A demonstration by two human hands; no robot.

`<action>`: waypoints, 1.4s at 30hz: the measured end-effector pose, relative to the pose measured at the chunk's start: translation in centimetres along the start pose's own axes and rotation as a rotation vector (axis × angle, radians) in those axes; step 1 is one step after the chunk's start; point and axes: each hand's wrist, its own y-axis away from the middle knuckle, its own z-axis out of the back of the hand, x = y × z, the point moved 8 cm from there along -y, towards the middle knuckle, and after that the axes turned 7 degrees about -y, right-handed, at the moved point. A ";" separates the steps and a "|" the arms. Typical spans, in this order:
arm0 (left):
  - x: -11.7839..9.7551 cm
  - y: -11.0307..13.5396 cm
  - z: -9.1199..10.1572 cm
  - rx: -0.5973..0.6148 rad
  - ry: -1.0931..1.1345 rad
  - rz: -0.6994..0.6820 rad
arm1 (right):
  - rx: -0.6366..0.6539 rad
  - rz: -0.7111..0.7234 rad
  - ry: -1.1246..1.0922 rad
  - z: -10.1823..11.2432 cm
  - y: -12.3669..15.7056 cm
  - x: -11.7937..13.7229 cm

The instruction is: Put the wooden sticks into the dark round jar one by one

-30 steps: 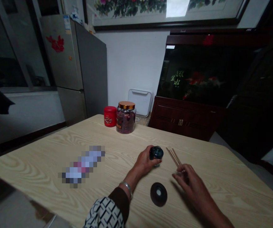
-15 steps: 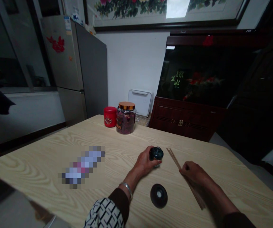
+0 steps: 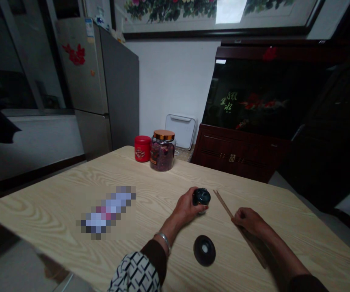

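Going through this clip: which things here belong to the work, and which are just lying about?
In use: left hand around small dark glass bottle; right hand on wooden sticks; dark round disc near both.

Lying about: red tin; jar of dried petals; pixelated object.

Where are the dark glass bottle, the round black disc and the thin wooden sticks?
dark glass bottle (image 3: 201, 196): head view, on its top.
round black disc (image 3: 198, 250): head view, on its dark face.
thin wooden sticks (image 3: 223, 205): head view, on their far stretch.
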 end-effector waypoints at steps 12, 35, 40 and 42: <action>0.0 0.1 0.1 -0.014 -0.005 0.008 | -0.051 0.005 0.108 0.7 0.0 0.9; 0.0 0.1 0.1 0.009 -0.018 0.004 | -0.563 0.267 -1.017 7.1 1.8 14.2; -0.1 0.1 0.2 -0.001 -0.009 0.000 | -0.589 0.308 -1.022 7.0 1.0 15.6; -0.1 0.1 0.1 0.001 -0.006 -0.004 | -0.585 0.316 -1.006 6.9 0.8 15.8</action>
